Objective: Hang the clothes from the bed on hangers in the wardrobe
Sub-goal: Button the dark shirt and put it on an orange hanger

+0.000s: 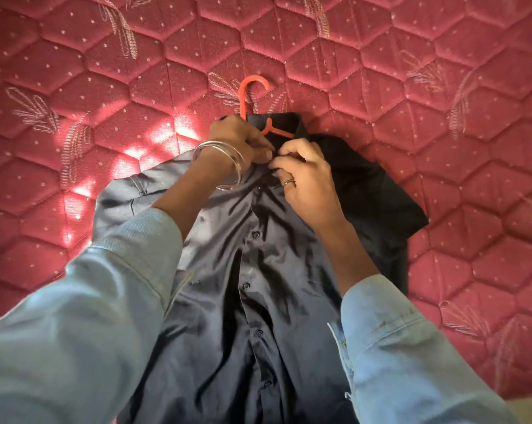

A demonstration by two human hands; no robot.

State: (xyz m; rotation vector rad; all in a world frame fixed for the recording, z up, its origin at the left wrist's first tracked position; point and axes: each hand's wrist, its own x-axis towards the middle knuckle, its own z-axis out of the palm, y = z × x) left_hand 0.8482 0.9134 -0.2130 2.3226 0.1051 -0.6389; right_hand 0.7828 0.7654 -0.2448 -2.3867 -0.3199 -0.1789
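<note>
A dark navy button-up shirt (252, 270) lies flat on the red quilted bed (105, 71), collar away from me. An orange plastic hanger (252, 96) sits inside it, its hook sticking out past the collar onto the mattress. My left hand (240, 142), with bangles on the wrist, pinches the shirt's left front edge just below the collar. My right hand (304, 175), wearing a ring, pinches the opposite edge at the same spot by the top button. The fingertips of both hands meet there. The shirt's right sleeve is folded up beside my right hand.
The red mattress spreads on all sides of the shirt, with patches of sunlight at the left (130, 154). My light blue denim sleeves (75, 316) cover the lower corners of the view. No wardrobe is in view.
</note>
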